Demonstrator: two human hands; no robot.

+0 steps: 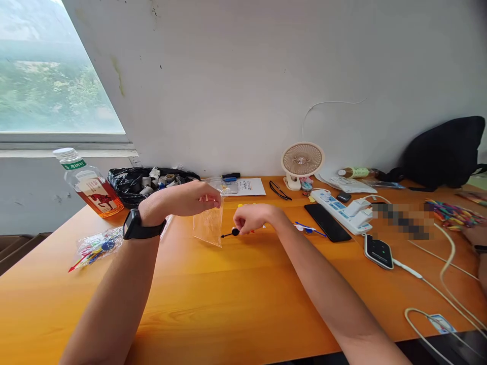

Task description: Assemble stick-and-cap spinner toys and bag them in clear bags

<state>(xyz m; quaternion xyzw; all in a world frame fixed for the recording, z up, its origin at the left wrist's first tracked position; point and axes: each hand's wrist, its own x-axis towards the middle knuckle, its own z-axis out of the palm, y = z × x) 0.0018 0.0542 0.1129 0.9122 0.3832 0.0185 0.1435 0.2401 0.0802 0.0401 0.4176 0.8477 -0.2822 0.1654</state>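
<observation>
Clear plastic bag [208, 228]: landmark for all places below; hangs tilted above the table [213, 309], its upper edge in the left hand.
Left hand [194, 197]: directly above the clear plastic bag; thumb and fingers close together, pinching its upper edge; a black watch [132, 224] circles the wrist.
Right hand [251, 218]: just right of the clear plastic bag; fingers curled inward and narrow, holding a black arrow-tipped piece [235, 232].
Black arrow-tipped piece: between the clear plastic bag and the right hand, its round part at the fingertips, its point toward the bag.
Blue-and-white pieces [308, 229]: on the table, right of the clear plastic bag, beyond the right hand.
Filled packet [99, 248]: left of the clear plastic bag, with coloured pieces showing through.
White sheet [251, 186]: behind the clear plastic bag and to its right, near the wall.
Fan [303, 159]: behind and right of the clear plastic bag, upright.
Bottle [93, 185]: well left of the clear plastic bag, partly filled with amber liquid.
Power strip [338, 210]: well right of the clear plastic bag, white plugs inserted; a black slab [327, 222] lies beside it.
Backpack [445, 152]: far right of the clear plastic bag, black.
</observation>
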